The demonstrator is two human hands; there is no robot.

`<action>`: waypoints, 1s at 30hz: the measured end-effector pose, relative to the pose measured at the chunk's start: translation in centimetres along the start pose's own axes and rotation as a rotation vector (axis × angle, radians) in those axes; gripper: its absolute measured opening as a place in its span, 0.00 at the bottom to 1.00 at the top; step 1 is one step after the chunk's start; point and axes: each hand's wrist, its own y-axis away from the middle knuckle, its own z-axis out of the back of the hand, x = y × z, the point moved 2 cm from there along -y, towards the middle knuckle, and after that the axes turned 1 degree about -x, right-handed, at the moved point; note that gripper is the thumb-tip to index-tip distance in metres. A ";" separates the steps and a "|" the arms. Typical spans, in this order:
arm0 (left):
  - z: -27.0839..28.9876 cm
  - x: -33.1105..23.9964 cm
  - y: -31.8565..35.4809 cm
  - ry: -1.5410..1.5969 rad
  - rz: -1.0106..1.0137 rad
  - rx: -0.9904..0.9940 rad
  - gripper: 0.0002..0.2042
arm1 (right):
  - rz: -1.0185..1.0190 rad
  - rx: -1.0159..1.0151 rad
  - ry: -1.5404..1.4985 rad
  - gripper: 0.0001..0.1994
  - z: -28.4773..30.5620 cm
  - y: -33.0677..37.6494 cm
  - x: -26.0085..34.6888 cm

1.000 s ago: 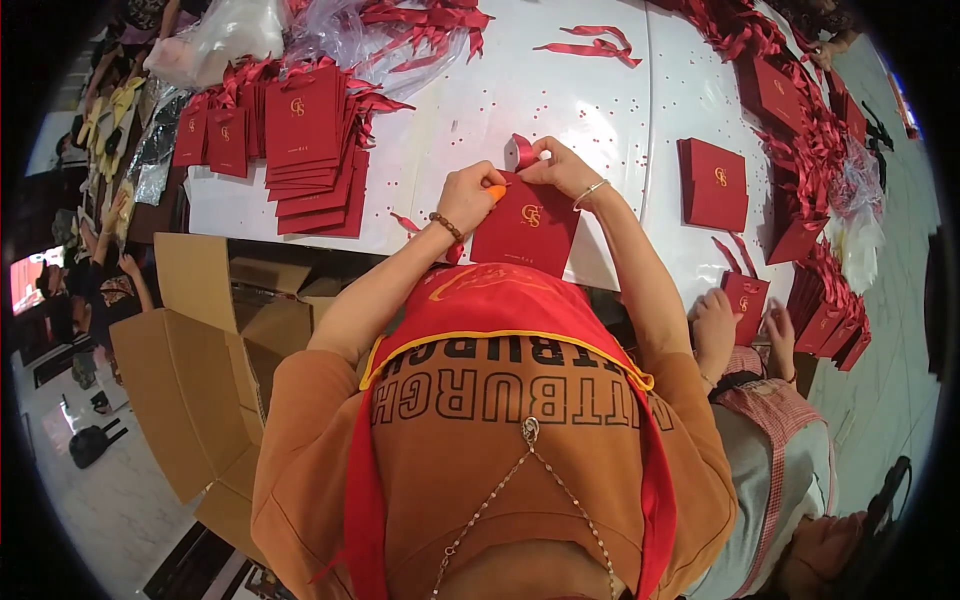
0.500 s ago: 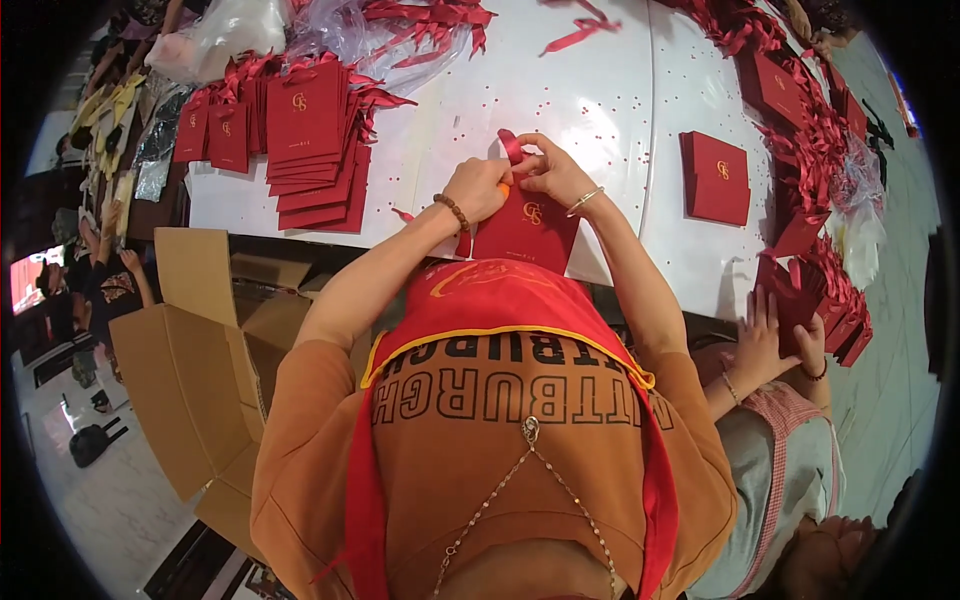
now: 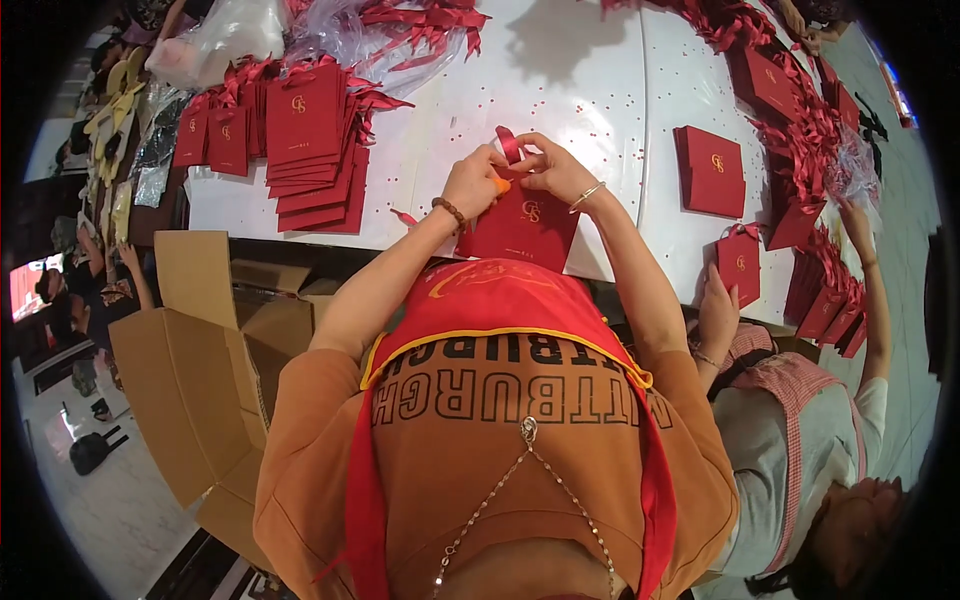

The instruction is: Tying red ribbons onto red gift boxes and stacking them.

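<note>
White table (image 3: 560, 90) spans the view ahead of you, scattered with small red specks and ringed by red stock. Open cardboard carton (image 3: 190, 350) stands at your left, below the table edge. A tall stack of finished red paper bags (image 3: 305, 135) with ribbon handles lies flat at the far left of the table; another heap of bags and loose ribbons (image 3: 810, 130) runs along the right edge, where a co-worker (image 3: 800, 450) in a checked apron has one hand on a small bag (image 3: 740, 262). One flat red bag (image 3: 711, 170) lies alone, well apart from your hands. The red bag in work (image 3: 522, 225) sits upright at the near table edge, just in front of your chest. Your left hand (image 3: 472, 182) pinches its top rim; your right hand (image 3: 553, 170) is closed on the red ribbon loop (image 3: 509, 145) rising from that rim, the two hands nearly touching. Judged from this: the bag is already formed and its ribbon is being fitted, not yet seated; many bags are done, and the loose ribbons suggest plenty remain.
</note>
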 end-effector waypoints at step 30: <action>2.2 -2.8 -2.5 -0.483 -0.326 0.244 0.11 | 0.104 -0.177 0.836 0.13 -1.5 2.4 0.9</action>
